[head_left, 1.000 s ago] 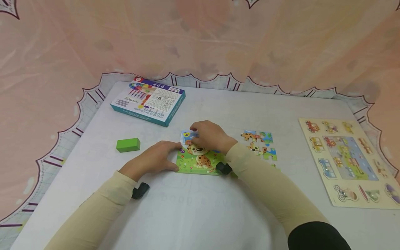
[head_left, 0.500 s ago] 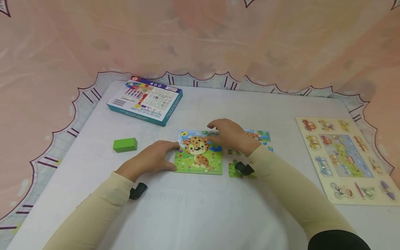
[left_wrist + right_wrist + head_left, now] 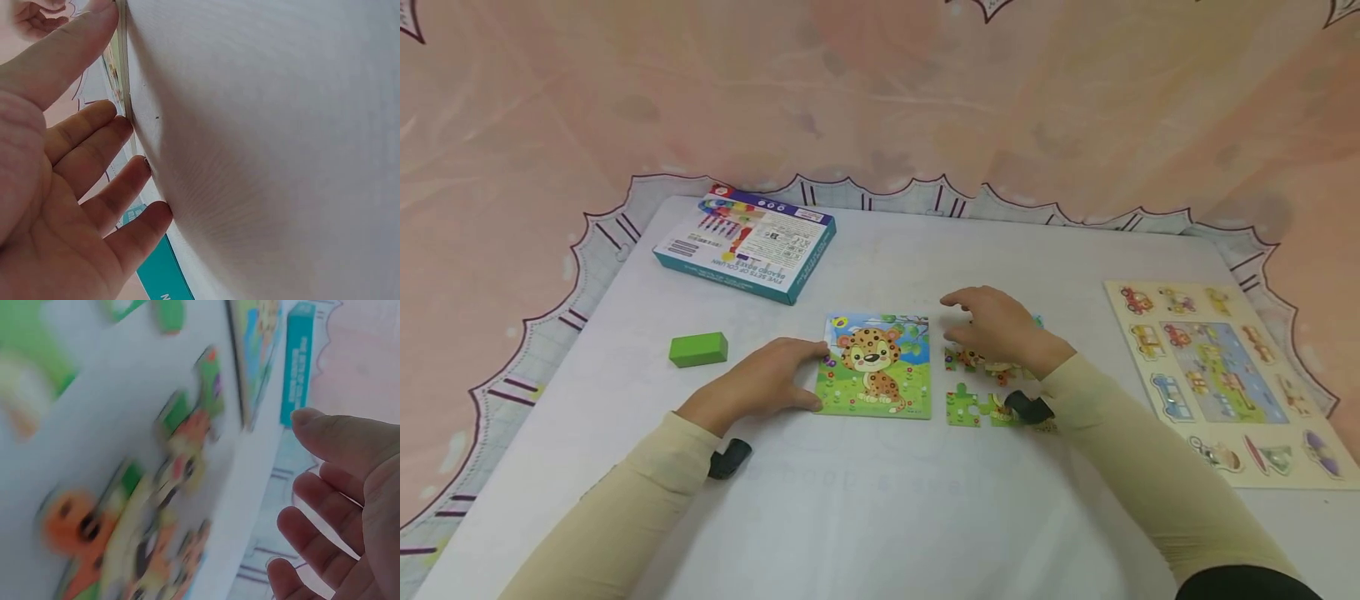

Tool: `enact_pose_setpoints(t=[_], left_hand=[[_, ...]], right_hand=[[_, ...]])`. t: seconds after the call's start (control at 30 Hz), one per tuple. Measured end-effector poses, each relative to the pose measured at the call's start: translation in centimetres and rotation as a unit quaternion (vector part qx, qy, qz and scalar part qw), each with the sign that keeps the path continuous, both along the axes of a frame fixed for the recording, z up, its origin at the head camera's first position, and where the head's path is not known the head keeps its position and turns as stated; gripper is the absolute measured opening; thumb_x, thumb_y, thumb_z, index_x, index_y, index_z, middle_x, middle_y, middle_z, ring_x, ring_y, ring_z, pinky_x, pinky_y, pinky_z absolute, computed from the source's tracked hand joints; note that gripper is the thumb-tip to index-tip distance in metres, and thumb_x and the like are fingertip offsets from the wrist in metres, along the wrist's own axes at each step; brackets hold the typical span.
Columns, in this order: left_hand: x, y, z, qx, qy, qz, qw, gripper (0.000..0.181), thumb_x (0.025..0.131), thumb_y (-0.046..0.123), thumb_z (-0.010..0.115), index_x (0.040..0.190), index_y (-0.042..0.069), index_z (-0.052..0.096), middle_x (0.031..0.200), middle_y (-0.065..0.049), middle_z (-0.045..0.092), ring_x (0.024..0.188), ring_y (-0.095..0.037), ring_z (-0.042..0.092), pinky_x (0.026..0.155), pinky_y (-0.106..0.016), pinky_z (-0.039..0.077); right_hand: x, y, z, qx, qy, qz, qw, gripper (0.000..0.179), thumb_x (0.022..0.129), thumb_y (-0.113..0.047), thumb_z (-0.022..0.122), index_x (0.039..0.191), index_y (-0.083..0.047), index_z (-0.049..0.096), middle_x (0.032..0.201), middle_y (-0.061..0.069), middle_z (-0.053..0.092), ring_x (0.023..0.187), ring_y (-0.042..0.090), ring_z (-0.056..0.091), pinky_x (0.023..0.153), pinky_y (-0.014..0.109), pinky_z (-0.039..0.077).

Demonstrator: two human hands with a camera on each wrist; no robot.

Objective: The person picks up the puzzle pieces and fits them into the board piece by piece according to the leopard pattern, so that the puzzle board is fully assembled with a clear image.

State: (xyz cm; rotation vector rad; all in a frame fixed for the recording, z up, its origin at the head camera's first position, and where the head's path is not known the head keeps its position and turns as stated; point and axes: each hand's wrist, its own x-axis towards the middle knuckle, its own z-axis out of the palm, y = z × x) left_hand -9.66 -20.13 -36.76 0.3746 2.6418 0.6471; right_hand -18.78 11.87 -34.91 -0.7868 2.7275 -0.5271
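In the head view a square picture board [image 3: 887,387] with a spotted leopard cub lies flat on the white table. My left hand [image 3: 752,383] rests at its left side, thumb and fingertips right at the edge; the left wrist view shows those fingers [image 3: 94,156] spread against the table and the board's thin side [image 3: 123,69]. My right hand [image 3: 1000,329] is over the loose jigsaw pieces [image 3: 962,408] to the board's right, partly hiding them. From the right wrist, its fingers [image 3: 319,500] look relaxed and hold nothing, with blurred jigsaw pieces [image 3: 181,469] beside them.
A green block [image 3: 698,350] lies left of my left hand. Behind it sits a flat teal-and-white box [image 3: 748,246]. A cream peg-style board [image 3: 1232,375] with vehicle pictures lies at the far right. An orange-pink cloth [image 3: 880,92] hangs behind the table.
My right hand has moved right, off the leopard board's upper part to over the loose pieces, uncovering the whole picture. The left hand stays at the board's left edge.
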Motion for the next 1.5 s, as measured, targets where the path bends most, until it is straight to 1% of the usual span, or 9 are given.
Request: enact_pose_setpoints(t=[0.23,0.4,0.47,0.57,0.67,0.83,0.97,1.2,1.5], left_hand=[[-0.1,0.0,0.0,0.000,0.002,-0.001,1.0000,0.078,0.081,0.023,0.085,0.147,0.002,0.048,0.149,-0.016,0.047,0.141,-0.037,0.036,0.116,-0.051,0.030],[-0.1,0.1,0.0,-0.002,0.002,-0.003,1.0000,0.079,0.081,0.023,0.085,0.147,0.002,0.048,0.149,-0.016,0.047,0.141,-0.038,0.036,0.116,-0.052,0.029],[0.0,0.1,0.0,-0.002,0.002,-0.002,1.0000,0.079,0.081,0.023,0.085,0.146,0.002,0.048,0.149,-0.016,0.047,0.141,-0.038,0.036,0.116,-0.052,0.029],[0.0,0.1,0.1,-0.001,0.002,0.001,1.0000,0.079,0.080,0.022,0.086,0.147,0.002,0.048,0.149,-0.016,0.047,0.141,-0.037,0.036,0.116,-0.052,0.029],[0.0,0.1,0.1,0.000,0.000,0.003,1.0000,0.079,0.081,0.022,0.085,0.147,0.002,0.048,0.150,-0.016,0.047,0.141,-0.038,0.036,0.116,-0.052,0.029],[-0.1,0.1,-0.1,0.000,-0.002,0.004,1.0000,0.078,0.081,0.023,0.085,0.147,0.003,0.048,0.150,-0.016,0.046,0.141,-0.038,0.036,0.115,-0.052,0.030],[-0.1,0.0,-0.2,0.002,-0.001,0.003,1.0000,0.078,0.081,0.023,0.085,0.147,0.002,0.048,0.150,-0.017,0.046,0.141,-0.038,0.036,0.115,-0.052,0.030],[-0.1,0.1,-0.1,0.002,0.000,0.002,1.0000,0.078,0.081,0.022,0.085,0.147,0.003,0.048,0.150,-0.016,0.046,0.141,-0.038,0.036,0.116,-0.052,0.029],[-0.1,0.1,0.0,0.000,-0.001,0.002,1.0000,0.079,0.080,0.022,0.086,0.147,0.002,0.048,0.150,-0.017,0.047,0.141,-0.038,0.036,0.116,-0.052,0.029]], right_hand=[[-0.7,2.5,-1.3,0.010,0.001,0.000,1.0000,0.050,0.092,-0.022,0.069,0.136,-0.001,0.059,0.134,0.018,0.061,0.123,0.037,0.053,0.103,0.051,0.045],[-0.9,4.2,-1.8,0.006,-0.005,-0.015,0.9999,0.048,0.092,-0.019,0.069,0.135,0.000,0.060,0.126,0.017,0.065,0.118,0.038,0.054,0.092,0.050,0.047],[-1.1,4.8,-1.9,0.002,-0.007,-0.017,0.9998,0.046,0.093,-0.017,0.067,0.135,0.001,0.060,0.114,0.015,0.068,0.110,0.036,0.056,0.084,0.047,0.046],[-1.3,5.4,-2.0,-0.002,-0.007,-0.020,0.9998,0.044,0.094,-0.015,0.066,0.134,0.003,0.060,0.105,0.014,0.069,0.100,0.032,0.055,0.081,0.046,0.045],[-1.6,6.0,-2.1,0.001,-0.012,-0.026,0.9996,0.045,0.094,-0.016,0.067,0.134,0.003,0.060,0.107,0.015,0.070,0.102,0.033,0.056,0.091,0.051,0.047],[-1.9,6.6,-2.2,0.000,-0.030,-0.041,0.9987,0.046,0.095,-0.019,0.068,0.135,0.001,0.059,0.118,0.019,0.067,0.109,0.035,0.054,0.102,0.057,0.042],[-2.0,6.8,-2.4,0.001,-0.037,-0.052,0.9980,0.045,0.096,-0.019,0.067,0.135,0.001,0.059,0.121,0.021,0.065,0.109,0.035,0.054,0.102,0.057,0.042],[-2.1,7.1,-2.5,0.002,-0.031,-0.051,0.9982,0.043,0.096,-0.019,0.067,0.133,0.002,0.060,0.115,0.019,0.067,0.102,0.032,0.057,0.094,0.053,0.047],[-2.3,6.8,-2.4,0.008,-0.021,-0.044,0.9988,0.042,0.096,-0.020,0.067,0.131,0.003,0.062,0.115,0.019,0.067,0.108,0.036,0.058,0.097,0.056,0.046]])
